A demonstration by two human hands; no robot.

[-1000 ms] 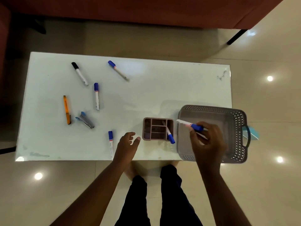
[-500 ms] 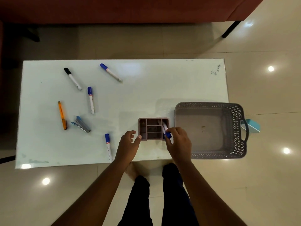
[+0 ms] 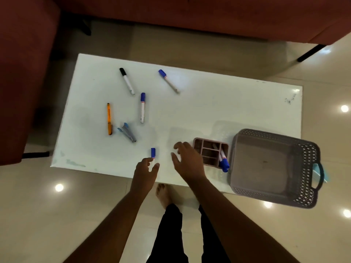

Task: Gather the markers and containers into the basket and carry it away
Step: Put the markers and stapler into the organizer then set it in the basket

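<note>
Left hand (image 3: 145, 170) grip, loosely spread, covers the near blue-capped marker (image 3: 153, 153); right hand (image 3: 187, 160) hovers empty, fingers spread.

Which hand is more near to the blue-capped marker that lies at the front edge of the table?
Left. The left hand is right at the blue-capped marker, its fingers over the marker's lower end. The right hand hovers open further right, between that marker and the pink organizer.

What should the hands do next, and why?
Probably the left hand should close on the blue-capped white marker at its fingertips and lift it. It lies loose on the white table, and the pink divided organizer beside the grey plastic basket already holds markers.
</note>
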